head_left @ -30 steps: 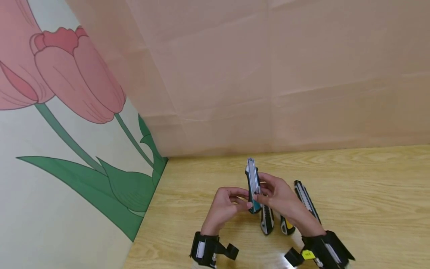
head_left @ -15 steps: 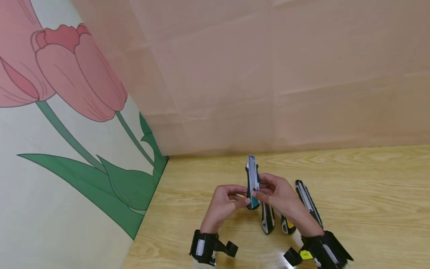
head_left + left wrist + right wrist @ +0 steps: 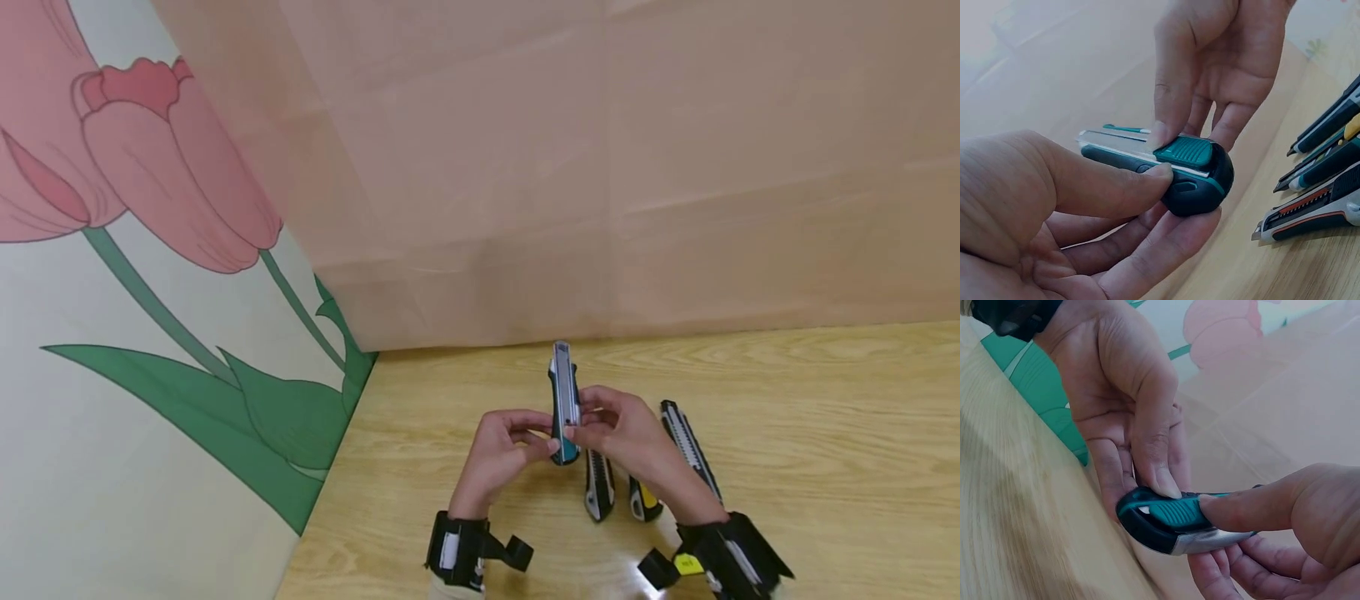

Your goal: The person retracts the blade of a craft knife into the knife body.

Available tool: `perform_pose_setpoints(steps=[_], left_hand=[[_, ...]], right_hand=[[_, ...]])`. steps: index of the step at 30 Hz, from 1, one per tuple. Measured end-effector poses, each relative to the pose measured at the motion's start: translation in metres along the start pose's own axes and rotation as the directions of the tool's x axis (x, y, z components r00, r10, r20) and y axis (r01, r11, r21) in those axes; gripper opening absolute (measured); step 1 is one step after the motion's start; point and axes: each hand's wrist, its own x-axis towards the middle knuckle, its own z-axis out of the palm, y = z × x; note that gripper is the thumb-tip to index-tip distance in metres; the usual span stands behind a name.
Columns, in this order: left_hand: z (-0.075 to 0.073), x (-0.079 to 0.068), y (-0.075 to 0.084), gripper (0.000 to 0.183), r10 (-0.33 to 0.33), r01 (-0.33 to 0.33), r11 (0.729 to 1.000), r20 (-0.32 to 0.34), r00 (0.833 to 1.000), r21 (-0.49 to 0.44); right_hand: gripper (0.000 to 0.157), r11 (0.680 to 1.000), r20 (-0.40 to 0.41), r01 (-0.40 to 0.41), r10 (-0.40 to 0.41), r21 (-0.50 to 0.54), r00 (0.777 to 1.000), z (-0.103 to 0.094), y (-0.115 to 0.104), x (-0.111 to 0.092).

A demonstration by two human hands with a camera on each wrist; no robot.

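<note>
Both hands hold a utility knife (image 3: 564, 400) above the table, its silver nose pointing away from the person. My left hand (image 3: 504, 454) pinches the rear of its dark, teal-trimmed handle between thumb and fingers. From the other side, my right hand (image 3: 630, 437) grips the handle. In the left wrist view the right thumb lies at the front end of the ribbed teal slider (image 3: 1185, 152). The left thumb presses the handle's side near that slider. Part of the knife's underside is hidden by fingers.
Beside the right hand lie a black-and-grey cutter (image 3: 598, 487), a cutter with yellow (image 3: 646, 502), partly hidden by that hand, and a long black-and-silver cutter (image 3: 690, 446). Brown paper (image 3: 675, 208) stands behind the wooden table (image 3: 840, 433). A tulip-patterned wall (image 3: 180, 292) borders the left.
The utility knife and both hands have shifted slightly away from the person in the head view. Both hands keep their hold, and the cutters on the table lie as before.
</note>
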Motion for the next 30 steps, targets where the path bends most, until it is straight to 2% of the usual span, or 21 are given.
perform_pose_setpoints(steps=[12,30], left_hand=[[0.0001,-0.0014,0.0026,0.023,0.018,-0.017,1.0,0.018,1.0,-0.024],[-0.0023,-0.0029,0.0009,0.024,0.018,-0.018,1.0,0.033,0.999,-0.001]], right_hand=[[0.039,0.998,0.024,0.009,-0.011,0.068,1.0,-0.0001,-0.0003,-0.0028],[0.037,0.996,0.059,0.012,-0.017,0.09,0.998,0.0005,-0.0013,-0.0031]])
